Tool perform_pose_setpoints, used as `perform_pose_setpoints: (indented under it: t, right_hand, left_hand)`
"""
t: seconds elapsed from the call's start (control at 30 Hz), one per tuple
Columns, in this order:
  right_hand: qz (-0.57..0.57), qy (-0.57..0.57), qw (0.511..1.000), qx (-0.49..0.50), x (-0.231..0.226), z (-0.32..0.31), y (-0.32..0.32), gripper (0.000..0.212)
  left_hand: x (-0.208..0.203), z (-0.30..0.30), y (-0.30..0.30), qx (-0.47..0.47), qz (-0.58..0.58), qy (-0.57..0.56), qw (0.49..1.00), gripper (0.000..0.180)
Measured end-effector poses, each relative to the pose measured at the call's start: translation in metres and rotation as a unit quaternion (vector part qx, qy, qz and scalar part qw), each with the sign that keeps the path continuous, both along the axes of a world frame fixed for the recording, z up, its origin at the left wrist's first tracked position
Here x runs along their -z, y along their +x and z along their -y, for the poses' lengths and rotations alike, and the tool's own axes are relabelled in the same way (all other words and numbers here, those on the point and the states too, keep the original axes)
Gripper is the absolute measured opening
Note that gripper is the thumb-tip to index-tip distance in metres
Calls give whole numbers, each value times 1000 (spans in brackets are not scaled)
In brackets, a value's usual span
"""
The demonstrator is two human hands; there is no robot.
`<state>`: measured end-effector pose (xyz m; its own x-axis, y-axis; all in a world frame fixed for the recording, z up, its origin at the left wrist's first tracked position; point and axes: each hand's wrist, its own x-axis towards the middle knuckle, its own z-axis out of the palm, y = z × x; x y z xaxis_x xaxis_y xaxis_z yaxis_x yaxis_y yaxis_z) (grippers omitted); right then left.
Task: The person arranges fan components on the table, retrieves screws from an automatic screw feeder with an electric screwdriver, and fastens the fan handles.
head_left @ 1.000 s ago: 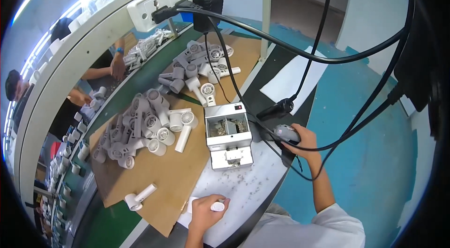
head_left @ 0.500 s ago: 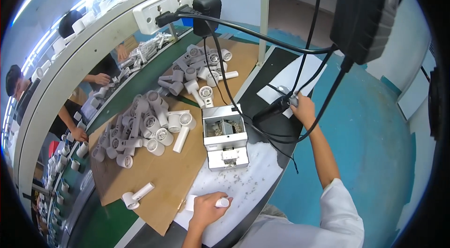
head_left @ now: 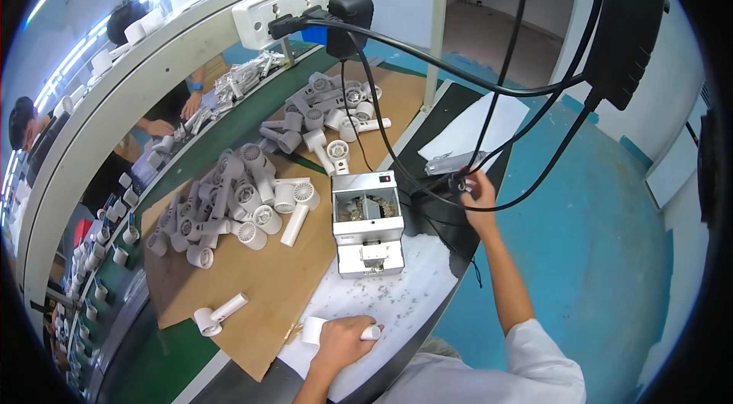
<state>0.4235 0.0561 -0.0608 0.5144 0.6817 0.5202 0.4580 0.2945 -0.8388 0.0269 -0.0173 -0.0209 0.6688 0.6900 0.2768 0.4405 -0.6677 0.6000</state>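
My left hand [head_left: 347, 343] is closed round the handle of a white handheld fan housing [head_left: 311, 331], which lies low on the white sheet [head_left: 412, 289]. The round head sticks out on the left and the handle's end shows at the right. My right hand [head_left: 481, 198] is out at the table's right edge, its fingers bent round the cable end of a black corded electric screwdriver [head_left: 441, 189]. Part of that tool is hidden by cables and fingers. Between my hands stands a white screw feeder [head_left: 368, 228] with small screws in its open tray.
Many grey-white fan housings [head_left: 221, 205] are heaped on brown cardboard [head_left: 259, 297]; one fan housing [head_left: 217, 315] lies apart. Black cables [head_left: 427, 60] hang from a power strip [head_left: 294, 7] across the right side. A grey object [head_left: 454, 163] rests by white paper [head_left: 489, 125]. Co-workers' hands [head_left: 160, 127] are across the belt.
My right hand has come nearer and slightly left, with the screwdriver's cable end lower. The grey object beside it now shows more fully. My left hand has shifted slightly right, still holding the fan housing.
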Motion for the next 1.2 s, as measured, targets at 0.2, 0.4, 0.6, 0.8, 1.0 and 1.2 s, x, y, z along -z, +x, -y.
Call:
perform_pose_setpoints:
  t: [0.2, 0.4, 0.6, 0.8, 1.0, 1.2]
  right_hand:
    - [9, -25, 990, -141, -26, 1, -71, 53]
    - [-101, -16, 982, -158, -15, -29, -84, 42]
    - [-102, 62, 981, -154, -42, 7, -107, 37]
    - [-171, -19, 964, -204, -48, 105, -118, 32]
    - [-248, -149, 929, -231, -74, 102, -165, 34]
    - [-242, -194, 862, -402, -68, 98, -177, 54]
  left_hand:
    - [7, 3, -1, 10, -28, 23, 999, 14]
    - [9, 6, 0, 11, -44, 19, 999, 13]
    - [16, 9, -5, 4, -46, 10, 999, 14]
    - [-17, -1, -8, -80, 149, 10, 986, 18]
    - [-20, -12, -34, -188, 164, -63, 966, 22]
    - [-20, -13, -35, -164, 161, -39, 972, 22]
